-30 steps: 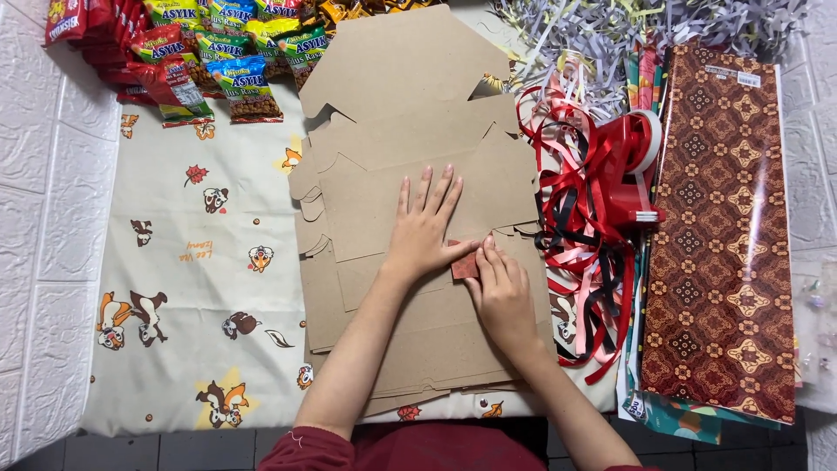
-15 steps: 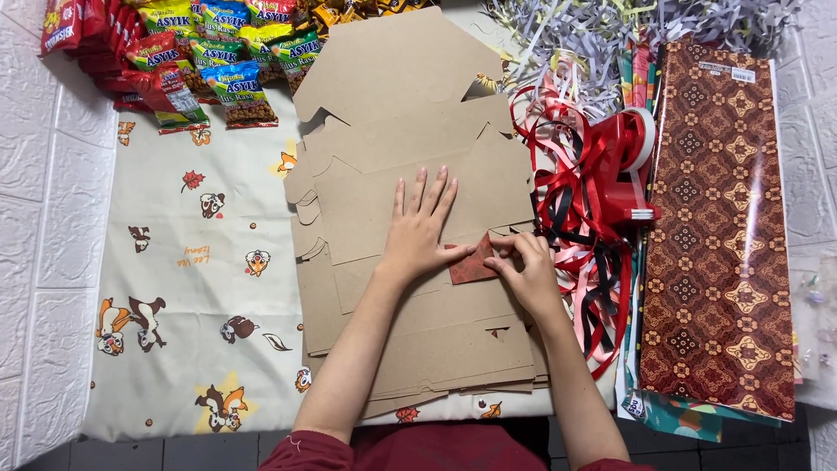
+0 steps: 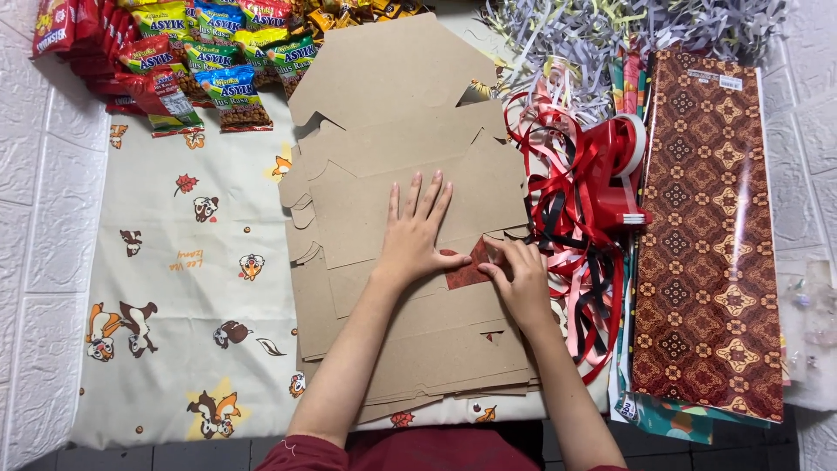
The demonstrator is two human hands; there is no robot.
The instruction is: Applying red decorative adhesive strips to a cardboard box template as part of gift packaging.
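my left hand [image 3: 417, 234] lies flat with fingers spread wide on the stack of flat brown cardboard box blanks [image 3: 410, 253], the thumb touching the edge of a small dark red patterned piece of paper [image 3: 466, 269]; my right hand [image 3: 523, 281] has its fingertips pinched narrow on the right corner of that same red piece, which rests on the top blank just between my two hands; there looks to be a bit of clear tape under my right fingers, though i cannot tell for sure from this view; the cardboard stack sits on a cream cloth printed with cartoon chipmunks and leaves [image 3: 183, 288] that covers the surface; just to the right of the stack is a tangle of red, pink and black curling ribbons [image 3: 575, 227], and a red tape dispenser with a white roll [image 3: 621, 174] rests on top of it; further right lies a long sheet of dark red wrapping paper with a gold geometric pattern [image 3: 706, 244], with other coloured sheets showing beneath its lower edge; at the top left corner is a pile of bright snack packets in red, blue and green [image 3: 174, 61]; along the top right is a heap of grey and white shredded paper strips [image 3: 610, 35]
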